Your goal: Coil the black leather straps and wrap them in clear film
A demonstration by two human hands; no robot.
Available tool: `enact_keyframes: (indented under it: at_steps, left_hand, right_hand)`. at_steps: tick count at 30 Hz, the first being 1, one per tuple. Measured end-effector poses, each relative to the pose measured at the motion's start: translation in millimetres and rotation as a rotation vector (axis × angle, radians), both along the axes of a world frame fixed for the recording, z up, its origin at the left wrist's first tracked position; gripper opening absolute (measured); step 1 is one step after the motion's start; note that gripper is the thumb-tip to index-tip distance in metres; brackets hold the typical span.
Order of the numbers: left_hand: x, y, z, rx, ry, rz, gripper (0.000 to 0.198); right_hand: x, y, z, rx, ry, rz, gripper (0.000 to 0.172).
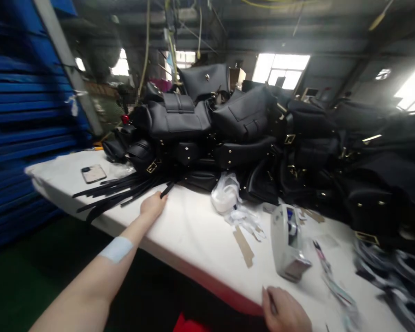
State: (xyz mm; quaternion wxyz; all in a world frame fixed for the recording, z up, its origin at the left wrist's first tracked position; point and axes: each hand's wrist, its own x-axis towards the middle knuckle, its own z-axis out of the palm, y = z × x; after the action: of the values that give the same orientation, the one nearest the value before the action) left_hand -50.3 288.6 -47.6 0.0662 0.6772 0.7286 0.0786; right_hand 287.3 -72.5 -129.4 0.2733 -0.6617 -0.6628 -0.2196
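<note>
My left hand (pixel 153 205) reaches across the white table (pixel 193 230) and closes on the end of a black strap (pixel 167 189), one of several black straps (pixel 114 193) fanned out on the table. My right hand (pixel 284 310) rests at the table's near edge with its fingers curled, and what it holds, if anything, is hidden. A grey tape dispenser (pixel 287 240) lies just beyond it. A large heap of black handbags (pixel 249 133) fills the back of the table.
A phone (pixel 93 174) lies face down at the table's left end. A roll of white tape in plastic (pixel 225 193), brown paper strips (pixel 244 246) and loose wrappers (pixel 335 281) lie mid-table. Blue stacked panels (pixel 20 115) stand on the left.
</note>
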Motion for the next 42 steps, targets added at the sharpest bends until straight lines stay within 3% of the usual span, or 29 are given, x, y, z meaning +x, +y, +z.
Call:
enact_keyframes:
  at_steps: [4,9,11,13,16,19,22,27,31,34,36,39,42]
  left_hand:
    - [33.5,-46.5,-8.1,-0.019,0.045,-0.215,0.047]
    - [94.0,-145.6,-22.3,-0.037,0.049,-0.471,0.049]
    - [108.7,-183.7,-27.1,-0.027,0.014,-0.657,0.044]
    - [115.3,-207.6,-28.4,0.019,-0.050,-0.726,0.044]
    - [119.8,-209.1,-18.5,0.106,-0.163,-0.636,0.043]
    - [134.3,-183.8,1.5,0.161,-0.263,-0.653,0.033]
    - [164.4,-156.3,14.7,0.116,-0.278,-0.714,0.021]
    - [214.3,-129.5,10.3,0.038,-0.178,-0.639,0.037]
    - [223.5,-125.1,11.5,-0.043,-0.117,-0.583,0.028]
    - [214.5,-137.1,20.9,-0.068,-0.091,-0.593,0.024]
    - [203.4,-155.3,27.2,-0.087,-0.074,-0.616,0.026]
    - [179.3,-196.6,33.0,-0.139,-0.049,-0.691,0.023]
    - [146.5,-242.5,36.4,-0.253,-0.088,-0.865,0.019]
  right_hand:
    - [-5.9,-1.8,14.7,-0.108,-0.063,-0.087,0.021]
    - [-12.7,0.2,23.7,-0.138,-0.004,-0.127,0.028]
    - [-12.8,-0.1,23.5,-0.135,0.013,-0.135,0.028]
    - [-12.8,-1.0,23.2,-0.139,0.027,-0.143,0.028]
    - [-13.1,-2.5,23.4,-0.136,0.043,-0.147,0.027]
    - [-13.2,-3.0,23.5,-0.119,0.045,-0.133,0.028]
    - [-13.5,-2.9,22.8,-0.107,0.045,-0.123,0.028]
    - [-13.9,-2.7,19.5,-0.082,0.060,-0.126,0.028]
    - [-13.6,-3.9,17.3,-0.086,0.101,-0.120,0.028]
    - [-17.2,-5.9,23.8,-0.124,0.268,-0.103,0.027]
    - [-23.3,-6.7,34.7,-0.180,0.506,-0.042,0.027]
    - [-35.8,-4.2,56.9,-0.311,0.978,0.222,0.028]
    - [-46.5,3.0,74.2,-0.408,1.436,0.524,0.046]
